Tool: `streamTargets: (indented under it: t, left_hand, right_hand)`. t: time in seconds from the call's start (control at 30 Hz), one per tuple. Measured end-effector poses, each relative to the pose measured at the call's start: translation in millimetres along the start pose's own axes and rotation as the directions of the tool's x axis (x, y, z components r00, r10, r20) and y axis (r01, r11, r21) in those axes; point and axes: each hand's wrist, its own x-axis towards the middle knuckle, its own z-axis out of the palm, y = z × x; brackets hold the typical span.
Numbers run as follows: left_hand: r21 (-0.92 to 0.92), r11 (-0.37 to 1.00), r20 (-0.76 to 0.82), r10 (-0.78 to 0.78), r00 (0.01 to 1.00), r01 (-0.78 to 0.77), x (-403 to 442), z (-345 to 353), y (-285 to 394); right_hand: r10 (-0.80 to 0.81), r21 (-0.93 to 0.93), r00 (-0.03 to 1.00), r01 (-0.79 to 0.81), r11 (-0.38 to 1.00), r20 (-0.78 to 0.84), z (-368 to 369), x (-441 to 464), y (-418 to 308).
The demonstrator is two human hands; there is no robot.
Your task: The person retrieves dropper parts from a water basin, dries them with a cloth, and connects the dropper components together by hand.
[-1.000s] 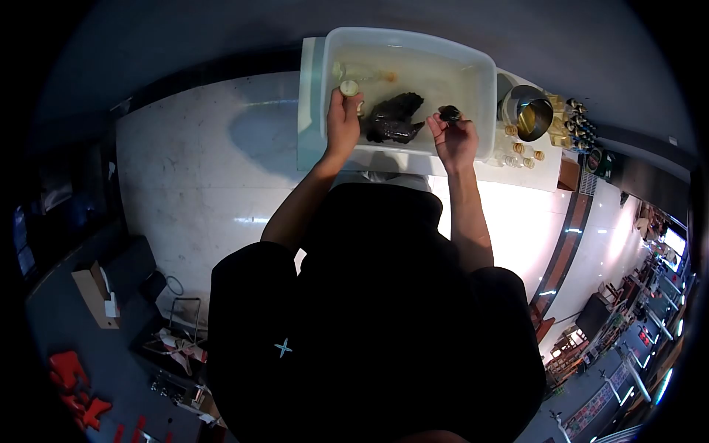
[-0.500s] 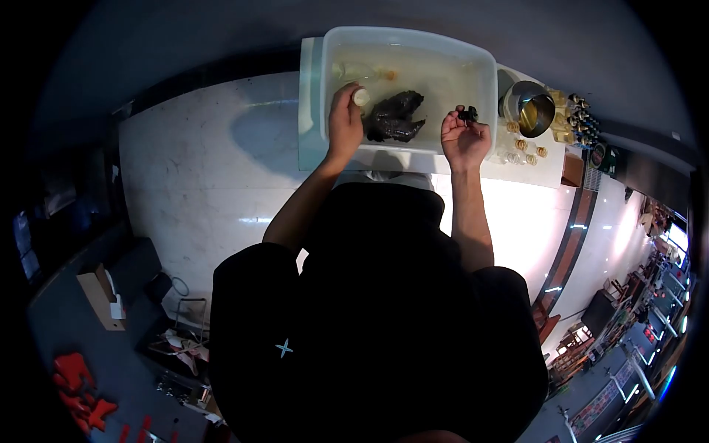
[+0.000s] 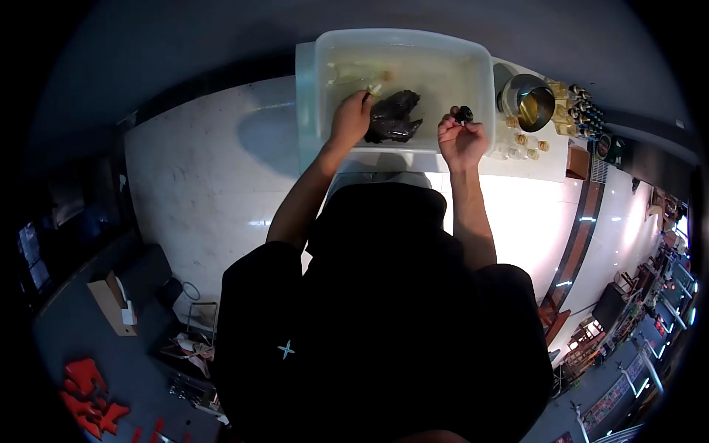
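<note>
Over the left side of a pale plastic tub (image 3: 489, 96) holding cloudy liquid, my left hand (image 3: 351, 118) is closed around a small glass bottle (image 3: 374, 90) with a pale mouth. My right hand (image 3: 463, 142), palm up near the tub's right wall, pinches a small black object (image 3: 463, 114) that is too small to identify. Between the hands a crumpled dark cloth or bag (image 3: 397, 118) lies in the tub. Another clear bottle (image 3: 354, 74) lies in the liquid at the upper left.
Right of the tub stand a metal bowl (image 3: 526, 103) with yellowish contents and several small clear bottles (image 3: 521, 140). Farther right are several bottles with dark tops (image 3: 582, 111) and a brown box (image 3: 577, 162). A cardboard box (image 3: 112, 303) is at the lower left.
My left hand has turned, tilting the bottle so its mouth points up and right. My right hand has moved right with the black object.
</note>
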Motion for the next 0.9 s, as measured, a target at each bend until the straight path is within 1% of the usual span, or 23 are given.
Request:
streamTargets:
  t: [0.07, 0.17, 0.23, 0.27, 0.37, 0.47, 0.57, 0.67, 0.7, 0.73, 0.77, 0.8, 0.87, 0.9]
  left_hand:
    - [0.229, 0.973, 0.100, -0.029, 0.995, 0.005, 18.3, 7.1, -1.3]
    - [0.427, 0.904, 0.147, -0.062, 0.987, -0.007, 43.6, 21.2, -6.1]
    - [0.501, 0.865, 0.218, -0.091, 0.972, -0.031, 53.5, 22.2, 0.3]
    - [0.539, 0.841, 0.252, -0.108, 0.962, -0.047, 57.1, 22.9, 4.0]
    - [0.588, 0.794, 0.294, -0.035, 0.955, -0.152, 61.5, 31.7, -3.2]
    - [0.655, 0.731, 0.378, -0.099, 0.920, -0.191, 61.9, 29.9, 7.1]
    - [0.665, 0.715, 0.233, 0.079, 0.969, -0.218, 48.1, 22.7, 24.2]
    - [0.430, 0.855, 0.049, 0.297, 0.953, -0.289, 24.2, -1.3, 81.8]
    - [0.153, 0.953, 0.094, 0.249, 0.964, -0.261, 18.4, 2.3, 87.0]
    - [-0.133, 0.972, 0.147, 0.213, 0.966, -0.194, 14.1, 6.2, 92.0]
    - [-0.403, 0.909, 0.205, 0.197, 0.959, -0.100, 13.1, 9.5, 96.2]
    - [-0.540, 0.841, 0.264, 0.217, 0.940, -0.043, 11.8, 14.4, 97.3]
    - [-0.621, 0.783, 0.296, 0.223, 0.929, 0.011, 6.2, 21.6, 99.8]
    - [-0.659, 0.751, 0.313, 0.229, 0.922, 0.037, 2.5, 22.1, 105.5]
  right_hand:
    - [-0.002, 0.004, 1.000, 0.002, 1.000, -0.013, -0.5, 0.3, -1.4]
    - [0.010, -0.002, 1.000, -0.010, 1.000, -0.023, -1.3, 0.5, -2.9]
    - [0.018, -0.008, 0.999, -0.018, 1.000, -0.041, -0.5, 0.0, -3.0]
    - [0.036, -0.009, 0.999, -0.036, 0.999, -0.011, -0.5, -0.5, -4.9]
    - [0.012, -0.050, 0.996, -0.016, 0.999, -0.089, 10.2, -1.2, -4.7]
    - [-0.010, -0.130, 0.999, 0.004, 0.992, -0.048, 4.1, 5.8, -8.4]
    - [-0.058, -0.286, 0.998, 0.049, 0.957, -0.023, 2.2, 12.2, -9.4]
    - [-0.058, -0.364, 0.992, 0.094, 0.927, 0.110, -15.3, 21.0, -9.9]
    - [-0.055, -0.379, 0.993, 0.093, 0.921, 0.109, -12.0, 19.4, -10.0]
    - [-0.052, -0.395, 0.993, 0.092, 0.914, 0.110, -8.2, 18.8, -8.9]
    - [-0.051, -0.411, 0.992, 0.094, 0.907, 0.113, -3.9, 18.8, -7.4]
    - [-0.053, -0.394, 0.992, 0.093, 0.914, 0.111, -2.7, 18.2, -6.5]
    - [-0.062, -0.360, 0.992, 0.098, 0.928, 0.109, 0.0, 15.7, -6.7]
    - [-0.064, -0.372, 0.991, 0.105, 0.922, 0.121, 1.6, 13.9, -6.7]
